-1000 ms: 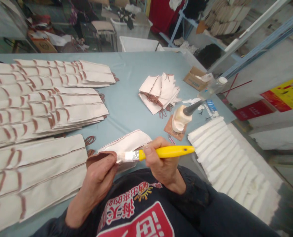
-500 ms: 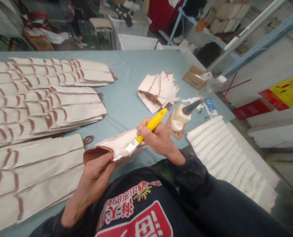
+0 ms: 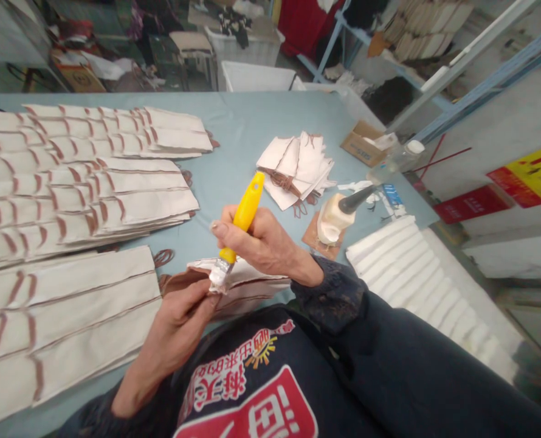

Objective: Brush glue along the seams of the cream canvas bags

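Note:
My right hand [image 3: 261,243] is closed round a yellow-handled brush [image 3: 243,216], held nearly upright with its pale bristles pressed onto a folded cream paper bag with brown edging [image 3: 247,283]. My left hand [image 3: 179,322] pinches the near brown end of that same bag, just below the bristles. A glue pot [image 3: 332,219] with a dark-handled tool stuck in it stands to the right on a brown card.
Rows of flat cream bags with brown handles [image 3: 83,182] cover the left of the blue table [image 3: 238,128]. A small pile of folded bags [image 3: 298,167] lies beyond my hands. White overlapped sheets [image 3: 407,267] run along the right edge. A cardboard box [image 3: 361,146] sits far right.
My right hand has swung the brush handle from pointing right to nearly upright and shifted left over the bag. The left hand has kept its grip on the bag's end.

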The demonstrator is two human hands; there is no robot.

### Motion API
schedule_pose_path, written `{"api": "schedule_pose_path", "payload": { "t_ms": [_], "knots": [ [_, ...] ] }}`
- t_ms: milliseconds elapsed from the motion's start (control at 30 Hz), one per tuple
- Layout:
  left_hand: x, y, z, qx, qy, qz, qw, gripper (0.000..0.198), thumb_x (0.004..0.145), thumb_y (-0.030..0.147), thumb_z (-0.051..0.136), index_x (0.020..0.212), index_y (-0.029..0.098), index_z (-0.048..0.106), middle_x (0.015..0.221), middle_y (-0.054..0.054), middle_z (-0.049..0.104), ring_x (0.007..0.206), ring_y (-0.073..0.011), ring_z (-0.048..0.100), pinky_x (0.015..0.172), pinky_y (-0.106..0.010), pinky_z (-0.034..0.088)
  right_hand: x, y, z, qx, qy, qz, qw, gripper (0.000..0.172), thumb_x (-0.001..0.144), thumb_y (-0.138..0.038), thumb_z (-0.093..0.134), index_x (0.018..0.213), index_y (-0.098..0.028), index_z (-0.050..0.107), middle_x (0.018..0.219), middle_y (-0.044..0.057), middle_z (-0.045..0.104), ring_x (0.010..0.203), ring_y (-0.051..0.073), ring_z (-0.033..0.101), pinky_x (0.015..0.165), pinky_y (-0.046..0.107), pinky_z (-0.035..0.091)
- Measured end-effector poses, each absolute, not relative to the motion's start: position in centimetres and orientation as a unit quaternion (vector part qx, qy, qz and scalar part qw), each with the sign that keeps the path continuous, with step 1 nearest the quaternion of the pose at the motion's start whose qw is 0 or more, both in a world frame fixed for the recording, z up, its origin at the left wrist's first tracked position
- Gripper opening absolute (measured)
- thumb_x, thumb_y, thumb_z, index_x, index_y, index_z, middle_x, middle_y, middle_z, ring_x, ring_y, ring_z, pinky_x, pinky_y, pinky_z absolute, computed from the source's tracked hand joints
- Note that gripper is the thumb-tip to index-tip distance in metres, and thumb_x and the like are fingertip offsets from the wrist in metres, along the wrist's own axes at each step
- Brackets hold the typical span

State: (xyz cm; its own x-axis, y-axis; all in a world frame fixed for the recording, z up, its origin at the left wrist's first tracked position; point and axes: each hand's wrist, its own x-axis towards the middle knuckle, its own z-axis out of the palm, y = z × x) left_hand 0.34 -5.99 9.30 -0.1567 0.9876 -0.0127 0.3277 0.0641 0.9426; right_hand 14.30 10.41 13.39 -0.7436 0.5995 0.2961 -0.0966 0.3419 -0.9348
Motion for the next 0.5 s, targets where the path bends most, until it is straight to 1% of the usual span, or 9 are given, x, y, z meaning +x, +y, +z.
{"api": "schedule_pose_path", "payload": {
  "t_ms": [67,133,233,300,367,433,500],
  "knots": [
    [0.1,-6.1,9.2,0.465,0.649,0.447,0.403,0.017,0.09,0.034,0.071,0.092,0.022,0.083,0.085,-0.004,0.079,0.077,-0.0228,0.067,0.071,-0.028,0.05,14.2,10.6,12.4,-0.213,-0.709,0.565,0.364,0.055,0.1,-0.072,0.052,0.076,-0.023,0.056,0.066,-0.005,0.056,0.053,0.007,0.052,0.045,0.02,0.048],
    [-0.1,-6.2,9.1,0.404,0.651,0.461,0.448,0.024,0.088,0.041,0.076,0.098,0.021,0.084,0.09,-0.005,0.081,0.086,-0.0258,0.069,0.074,-0.029,0.053,14.7,10.8,11.5,-0.264,-0.664,0.572,0.403,0.058,0.097,-0.077,0.051,0.08,-0.023,0.058,0.062,-0.005,0.053,0.049,0.007,0.049,0.041,0.021,0.046],
    [-0.4,-5.7,8.9,0.322,0.614,0.489,0.529,0.034,0.087,0.049,0.08,0.104,0.02,0.084,0.09,-0.005,0.081,0.084,-0.0241,0.069,0.073,-0.027,0.054,16.1,10.8,11.2,-0.304,-0.615,0.573,0.448,0.057,0.094,-0.078,0.057,0.08,-0.022,0.058,0.053,-0.009,0.046,0.042,0.007,0.042,0.036,0.021,0.038],
    [-0.6,-5.1,9.1,0.274,0.586,0.5,0.576,0.035,0.085,0.05,0.083,0.103,0.02,0.084,0.085,-0.004,0.08,0.076,-0.0202,0.067,0.068,-0.025,0.054,17.0,10.5,11.5,-0.294,-0.601,0.573,0.473,0.054,0.094,-0.074,0.062,0.079,-0.022,0.058,0.051,-0.009,0.045,0.04,0.006,0.04,0.035,0.02,0.035],
    [-0.7,-4.4,9.7,0.237,0.56,0.499,0.617,0.037,0.081,0.05,0.087,0.102,0.019,0.084,0.076,-0.002,0.077,0.067,-0.0171,0.065,0.061,-0.022,0.052,17.7,9.9,11.8,-0.264,-0.603,0.573,0.489,0.05,0.096,-0.068,0.065,0.078,-0.022,0.059,0.053,-0.008,0.049,0.04,0.006,0.041,0.036,0.02,0.034],
    [-0.8,-3.8,10.5,0.209,0.542,0.496,0.645,0.039,0.076,0.049,0.091,0.101,0.019,0.085,0.071,-0.001,0.075,0.062,-0.0151,0.064,0.057,-0.019,0.05,17.9,9.4,11.8,-0.228,-0.621,0.569,0.488,0.043,0.099,-0.06,0.065,0.08,-0.022,0.062,0.057,-0.006,0.054,0.042,0.007,0.045,0.038,0.021,0.037],
    [-0.6,-3.3,11.2,0.193,0.525,0.498,0.662,0.039,0.073,0.045,0.094,0.101,0.02,0.086,0.073,-0.002,0.076,0.062,-0.0139,0.064,0.058,-0.017,0.051,17.9,8.9,11.5,-0.188,-0.664,0.537,0.485,0.035,0.102,-0.053,0.066,0.084,-0.022,0.065,0.063,-0.004,0.06,0.047,0.009,0.051,0.042,0.022,0.041]
  ]
}}
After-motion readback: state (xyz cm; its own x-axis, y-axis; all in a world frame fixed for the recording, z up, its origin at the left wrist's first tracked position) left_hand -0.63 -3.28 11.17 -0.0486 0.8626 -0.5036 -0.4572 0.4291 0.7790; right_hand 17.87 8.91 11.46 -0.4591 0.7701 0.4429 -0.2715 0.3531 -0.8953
